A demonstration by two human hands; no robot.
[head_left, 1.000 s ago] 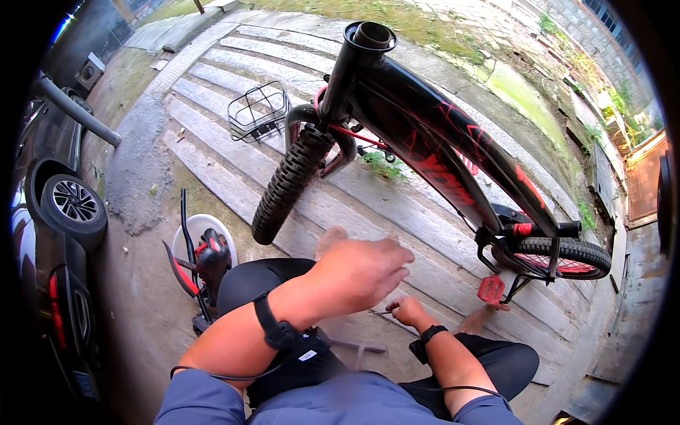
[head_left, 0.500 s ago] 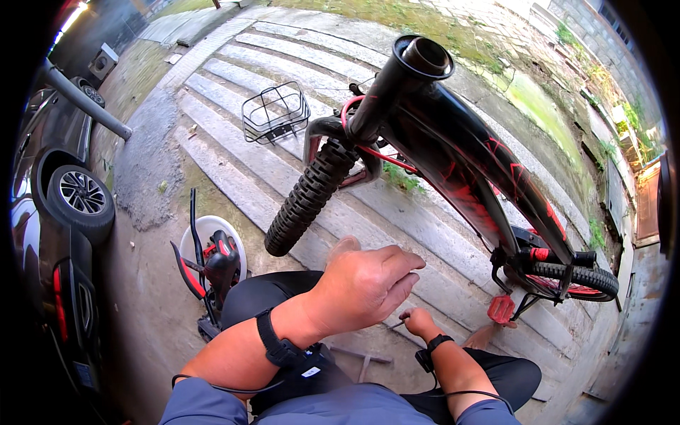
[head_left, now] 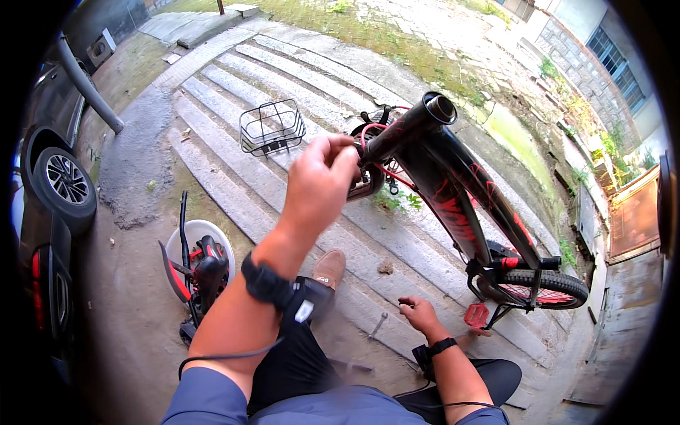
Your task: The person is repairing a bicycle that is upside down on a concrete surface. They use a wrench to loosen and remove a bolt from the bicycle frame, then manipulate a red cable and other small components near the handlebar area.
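A black-and-red bicycle frame [head_left: 453,191] stands tilted ahead of me, its open head tube [head_left: 404,127] pointing up with no handlebar in it. My left hand [head_left: 322,180] is raised to the lower end of that tube, thumb and fingers pinched beside the black fork [head_left: 365,188]. What those fingers grip is hidden. Lower down, my right hand [head_left: 419,315] is closed near the red pedal [head_left: 477,316], with a small dark bit at its fingertips too small to name. On the ground by it lies a wrench [head_left: 379,326].
A black wire basket [head_left: 273,127] rests on the grooved paving. To the left, a white basin [head_left: 221,241] holds a black saddle [head_left: 210,263] and other black-and-red parts. A dark car [head_left: 60,212] and a slanting pole [head_left: 88,88] stand farther left. My brown shoe [head_left: 329,268] is below the bicycle.
My left hand has gone up and forward to the head tube. The knobby front tyre no longer shows. The right hand stays low. The bicycle's front end appears lower as the view shifts.
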